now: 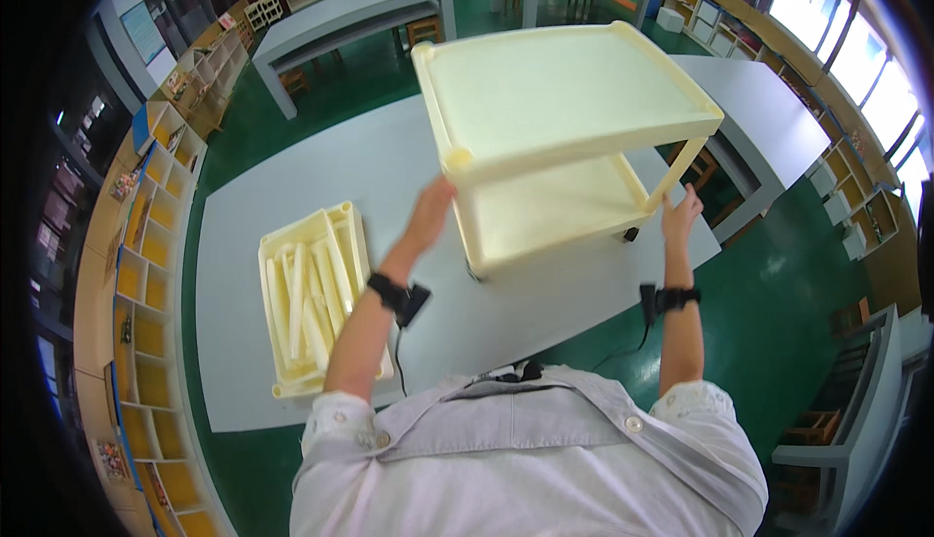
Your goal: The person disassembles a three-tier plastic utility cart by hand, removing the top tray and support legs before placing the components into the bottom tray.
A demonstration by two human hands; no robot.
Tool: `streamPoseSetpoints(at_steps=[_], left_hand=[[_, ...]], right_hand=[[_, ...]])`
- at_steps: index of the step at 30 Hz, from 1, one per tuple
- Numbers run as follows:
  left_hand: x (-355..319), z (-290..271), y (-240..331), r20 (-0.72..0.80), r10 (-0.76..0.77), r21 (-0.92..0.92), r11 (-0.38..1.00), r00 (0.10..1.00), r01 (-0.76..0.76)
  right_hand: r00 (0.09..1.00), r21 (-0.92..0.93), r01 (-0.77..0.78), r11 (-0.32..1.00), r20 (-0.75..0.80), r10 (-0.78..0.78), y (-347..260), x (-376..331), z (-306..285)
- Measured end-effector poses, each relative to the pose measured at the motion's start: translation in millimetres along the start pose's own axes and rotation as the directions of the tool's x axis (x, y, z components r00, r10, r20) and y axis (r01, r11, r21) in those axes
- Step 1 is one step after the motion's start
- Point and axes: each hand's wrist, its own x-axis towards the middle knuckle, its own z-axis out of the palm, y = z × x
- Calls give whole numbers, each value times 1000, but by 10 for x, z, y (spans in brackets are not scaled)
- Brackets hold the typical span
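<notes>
Grey table [292,177], cream cart [555,89], both hands' fingers prob. gripping, partly hidden.

A pale blue rectangular screen [143,31] hangs on the far-left wall (content unreadable).

Cream plastic two-tier trolley [569,99]: flat rimmed top tray, lower shelf beneath, round corner posts; stands slightly tilted on the grey table, gripped at both near posts.
</notes>
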Motion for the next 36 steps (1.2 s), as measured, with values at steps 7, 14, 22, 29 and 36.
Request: streamPoseSetpoints(at_steps=[7, 14, 22, 29, 36], left_hand=[[-272, 696, 1020, 410, 56, 157, 979, 910, -131], [-371, 3, 492, -746, 73, -85, 975, 662, -204], [-132, -547, 103, -109, -229, -186, 961, 967, 206], [-765, -420, 206, -123, -296, -489, 849, 947, 202], [-1433, -314, 234, -273, -252, -398, 908, 928, 129]], right_hand=[[700, 762, -280, 583, 578, -419, -860, -1361, -204], [745, 860, -380, 340, 502, -439, -1271, -1586, -674], [902, 932, -202, 300, 297, -315, -1103, -1619, -490], [912, 948, -233, 215, 290, -289, -810, -1241, -426], [989, 863, -88, 498, 134, -58, -806, -1191, -252]])
